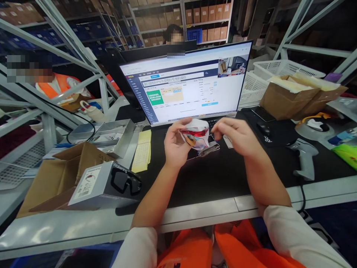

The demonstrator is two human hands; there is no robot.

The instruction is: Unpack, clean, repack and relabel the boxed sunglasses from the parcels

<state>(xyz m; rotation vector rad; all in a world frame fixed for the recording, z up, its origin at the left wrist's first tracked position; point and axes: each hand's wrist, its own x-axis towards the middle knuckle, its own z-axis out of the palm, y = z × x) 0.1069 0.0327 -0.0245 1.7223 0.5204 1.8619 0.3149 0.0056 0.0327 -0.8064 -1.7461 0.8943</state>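
Note:
My left hand [178, 143] grips a small clear plastic bag [199, 136] with something red and something orange inside. What exactly the bag contains, I cannot make out. Close by on the right, my right hand [235, 134] has its fingers curled and pinched together near the bag's edge. Whether a small piece sits between those fingertips is hidden. Below the bag, a dark, shiny packet [209, 148] lies on the black desk mat [206, 182]. Behind both hands, a keyboard is mostly covered from view.
A lit monitor [192, 89] stands behind my hands. Leftward are an open cardboard box [58, 175], a sunglasses box [106, 186] and yellow paper sheets [142, 150]. A barcode scanner [305, 158], a mouse [263, 129] and brown paper bags [290, 95] lie rightward. Two people sit beyond.

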